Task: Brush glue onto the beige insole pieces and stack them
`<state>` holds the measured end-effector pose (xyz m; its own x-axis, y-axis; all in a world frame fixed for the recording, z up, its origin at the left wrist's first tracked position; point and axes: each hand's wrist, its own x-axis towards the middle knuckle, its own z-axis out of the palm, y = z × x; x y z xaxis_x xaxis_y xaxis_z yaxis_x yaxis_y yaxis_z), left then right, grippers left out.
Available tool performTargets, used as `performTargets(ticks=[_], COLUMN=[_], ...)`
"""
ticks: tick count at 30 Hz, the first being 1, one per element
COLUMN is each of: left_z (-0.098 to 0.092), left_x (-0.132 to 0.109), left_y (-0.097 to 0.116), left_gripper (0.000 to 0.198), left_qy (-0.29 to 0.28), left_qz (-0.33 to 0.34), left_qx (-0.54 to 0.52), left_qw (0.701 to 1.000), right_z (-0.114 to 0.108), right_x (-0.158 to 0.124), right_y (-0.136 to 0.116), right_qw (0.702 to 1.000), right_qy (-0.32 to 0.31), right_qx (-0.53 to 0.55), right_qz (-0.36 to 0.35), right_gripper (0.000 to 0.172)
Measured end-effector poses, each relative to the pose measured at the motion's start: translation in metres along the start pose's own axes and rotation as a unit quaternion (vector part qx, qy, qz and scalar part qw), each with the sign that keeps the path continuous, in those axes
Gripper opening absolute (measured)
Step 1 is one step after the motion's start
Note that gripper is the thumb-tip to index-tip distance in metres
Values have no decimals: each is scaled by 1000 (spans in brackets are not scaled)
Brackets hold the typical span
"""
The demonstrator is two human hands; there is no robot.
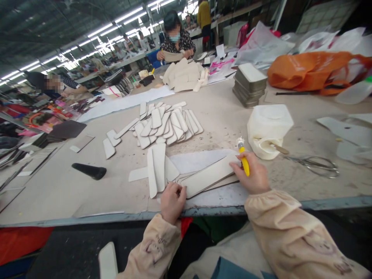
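A long off-white panel (211, 175) with rounded corners lies on a few similar pieces near the table's front edge. Its near left end is pinched by the fingers of my left hand (173, 199). My right hand (253, 173) is closed around a small yellow-handled brush (245, 162), bristles up and whitish. The thumb and fingertips of that hand also touch the panel's far right end. Beside my left hand, several narrow white strips (158, 166) lie across one another. White paper (197, 159) shows beneath the stack.
A cut white jug (270, 126) with a wooden stick stands right of the brush, near scissors (316, 166). Loose white pieces (167, 123) are heaped mid-table. A black tool (89, 170) lies left. Stacked pieces (250, 85) and an orange bag (310, 71) sit behind. A co-worker (176, 40) sits opposite.
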<state>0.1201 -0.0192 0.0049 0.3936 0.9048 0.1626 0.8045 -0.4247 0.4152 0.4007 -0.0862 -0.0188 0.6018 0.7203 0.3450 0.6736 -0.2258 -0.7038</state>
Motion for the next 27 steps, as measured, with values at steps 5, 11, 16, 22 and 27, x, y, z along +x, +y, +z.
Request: performTargets(ticks=[5,11,16,22,27], left_z=[1,0,0,1,0], left_x=[3,5,6,10,12], left_y=[-5,-6,-10,-17,-19], left_gripper=[26,27,27,28,29], left_qy=[-11,-12,-17,-13,-15], left_qz=[-19,-15,-6,1,-8], left_qx=[9,18,24,20,6], left_qw=[1000,1000,1000,1000,1000], right_z=[3,9,7,11,13], right_x=[-1,-2,-1,-1,-2], right_y=[1,5,1,0,3], right_qw=[1000,999,998,997,997], right_qy=[-11,-21,-37,-52,-48], right_qx=[-25,-50,-43,-58,-61], right_qz=[-1,4,10,23,14], right_gripper=[34,35,27,19,19])
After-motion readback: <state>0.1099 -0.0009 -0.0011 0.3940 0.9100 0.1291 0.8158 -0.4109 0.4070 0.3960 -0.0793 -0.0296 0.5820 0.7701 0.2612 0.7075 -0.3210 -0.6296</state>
